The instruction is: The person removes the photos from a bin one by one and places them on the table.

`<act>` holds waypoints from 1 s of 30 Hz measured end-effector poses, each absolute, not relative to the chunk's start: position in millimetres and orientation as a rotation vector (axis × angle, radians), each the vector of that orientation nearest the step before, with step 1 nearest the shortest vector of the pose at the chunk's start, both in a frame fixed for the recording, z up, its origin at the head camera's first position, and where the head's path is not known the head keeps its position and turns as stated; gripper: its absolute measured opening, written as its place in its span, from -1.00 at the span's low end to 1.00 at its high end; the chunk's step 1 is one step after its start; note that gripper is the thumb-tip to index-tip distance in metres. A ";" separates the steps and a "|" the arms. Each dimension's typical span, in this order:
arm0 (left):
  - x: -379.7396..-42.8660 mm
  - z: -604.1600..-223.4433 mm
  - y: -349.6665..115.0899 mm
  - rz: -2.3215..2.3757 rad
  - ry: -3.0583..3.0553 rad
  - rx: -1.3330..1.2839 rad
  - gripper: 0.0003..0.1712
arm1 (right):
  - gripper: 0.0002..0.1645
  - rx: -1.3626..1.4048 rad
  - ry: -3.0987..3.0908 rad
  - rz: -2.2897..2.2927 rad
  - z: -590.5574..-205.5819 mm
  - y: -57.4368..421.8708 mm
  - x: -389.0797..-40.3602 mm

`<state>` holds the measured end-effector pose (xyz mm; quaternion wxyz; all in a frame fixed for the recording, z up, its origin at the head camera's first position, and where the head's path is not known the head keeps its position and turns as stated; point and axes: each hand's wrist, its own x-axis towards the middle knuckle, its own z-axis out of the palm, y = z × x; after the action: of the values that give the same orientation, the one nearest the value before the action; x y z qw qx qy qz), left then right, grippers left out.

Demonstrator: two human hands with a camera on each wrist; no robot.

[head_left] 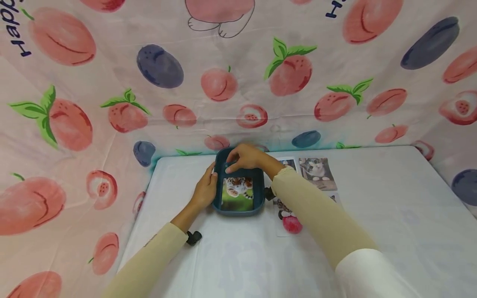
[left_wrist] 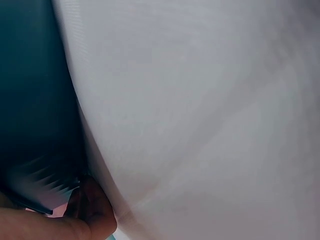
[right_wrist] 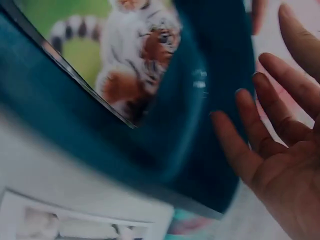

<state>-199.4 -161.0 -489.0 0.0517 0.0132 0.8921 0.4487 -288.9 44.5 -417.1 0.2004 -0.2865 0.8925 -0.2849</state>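
Note:
A dark teal tray (head_left: 238, 213) with rounded corners lies at the back of the white table. Inside it, a tiger cub photo (head_left: 237, 194) covers the near part, and the tray's edge curves past it in the right wrist view. My left hand (head_left: 205, 188) grips the tray's left side, its fingers curled at the wall in the left wrist view. Over the tray's far end is my right hand (head_left: 247, 157). The right wrist view shows its fingers (right_wrist: 270, 110) spread and loosely bent, holding nothing, close by the tray's end.
Right of the tray lie several photos, among them a cat photo (head_left: 317, 171); my right sleeve (head_left: 316, 211) partly hides others. A round pink shape (head_left: 292, 224) shows beside that sleeve. Behind the white table (head_left: 391, 223) hangs a peach-patterned cloth (head_left: 223, 54).

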 end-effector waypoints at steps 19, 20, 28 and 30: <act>-198.2 -486.4 -159.6 1.341 2.713 0.007 -0.40 | -0.67 -0.413 2.439 -0.642 -450.5 16.8 -281.6; -198.3 -486.5 -159.7 1.344 2.709 0.004 -0.40 | -0.69 -0.408 2.420 -0.651 -449.8 16.0 -281.2; -199.6 -488.5 -160.1 1.331 2.705 -0.004 -0.40 | -0.69 -0.566 2.377 -0.587 -440.1 17.2 -281.7; -200.2 -488.7 -160.2 1.327 2.713 0.000 -0.40 | -0.68 -0.621 2.374 -0.564 -436.6 19.7 -282.4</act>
<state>-200.2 -160.2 -488.7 0.0606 0.0001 0.8967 0.4385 -282.4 19.7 -436.6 0.3067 -0.2347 0.8974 -0.2133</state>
